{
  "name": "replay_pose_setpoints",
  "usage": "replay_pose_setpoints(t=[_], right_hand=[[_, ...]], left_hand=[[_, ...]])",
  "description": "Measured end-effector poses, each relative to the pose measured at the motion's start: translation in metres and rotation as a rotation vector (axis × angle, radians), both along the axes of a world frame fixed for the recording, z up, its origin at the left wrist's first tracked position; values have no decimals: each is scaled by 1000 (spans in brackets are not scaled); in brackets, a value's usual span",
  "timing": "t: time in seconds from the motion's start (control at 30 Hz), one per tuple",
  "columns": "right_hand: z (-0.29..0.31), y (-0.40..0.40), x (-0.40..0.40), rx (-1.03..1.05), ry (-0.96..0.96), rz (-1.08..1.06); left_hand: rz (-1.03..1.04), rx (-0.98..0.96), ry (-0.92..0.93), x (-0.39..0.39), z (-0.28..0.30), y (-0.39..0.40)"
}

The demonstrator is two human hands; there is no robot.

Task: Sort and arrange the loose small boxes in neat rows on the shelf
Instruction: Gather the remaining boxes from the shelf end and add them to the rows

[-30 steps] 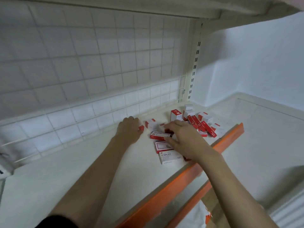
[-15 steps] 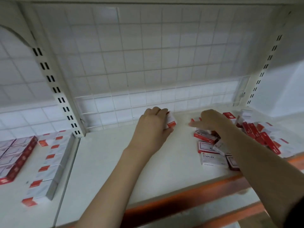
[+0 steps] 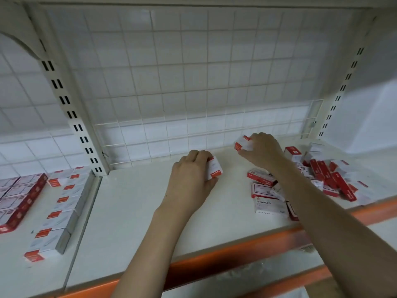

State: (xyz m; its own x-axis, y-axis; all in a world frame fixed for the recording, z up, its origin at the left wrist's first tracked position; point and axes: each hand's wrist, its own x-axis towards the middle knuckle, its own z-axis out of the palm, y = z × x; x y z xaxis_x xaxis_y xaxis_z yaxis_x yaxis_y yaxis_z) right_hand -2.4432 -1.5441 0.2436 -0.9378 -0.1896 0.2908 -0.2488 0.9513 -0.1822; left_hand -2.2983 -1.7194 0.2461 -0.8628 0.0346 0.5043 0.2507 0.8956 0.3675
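two boxes are now leaving the loose pile point(image 3: 322, 179): your left hand point(image 3: 191, 179) is gripping one box point(image 3: 214, 169) over bare shelf point(image 3: 133, 211), your right hand point(image 3: 263, 150) is lifting, seemingly, another box point(image 3: 241, 143) rearward, starting a row.

dim, soft overall; shadowed upper corners (wide-angle bending at edges)

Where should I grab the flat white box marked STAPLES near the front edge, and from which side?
Pinch the STAPLES box across its two long edges, coming straight down from above. It lies flat, label up, near the shelf's orange front lip. Its left end is free; the right forearm and a red box crowd its right end, so approach from the left.
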Motion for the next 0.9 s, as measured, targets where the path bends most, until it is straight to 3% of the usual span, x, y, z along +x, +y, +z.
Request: replay_pose_setpoints(t=[0.23,0.43,0.63,0.9], right_hand=[[21,26,96,-352,224,182],[4,56,148,-422,120,245],[4,69,163,-457,151,263],[7,39,176,-475,186,411]], left_hand=[[-41,261,12,14,-3,19],[-65,395,41,34,-4,33],[-45,445,44,64,1,34],[50,404,103,106,7,9]])
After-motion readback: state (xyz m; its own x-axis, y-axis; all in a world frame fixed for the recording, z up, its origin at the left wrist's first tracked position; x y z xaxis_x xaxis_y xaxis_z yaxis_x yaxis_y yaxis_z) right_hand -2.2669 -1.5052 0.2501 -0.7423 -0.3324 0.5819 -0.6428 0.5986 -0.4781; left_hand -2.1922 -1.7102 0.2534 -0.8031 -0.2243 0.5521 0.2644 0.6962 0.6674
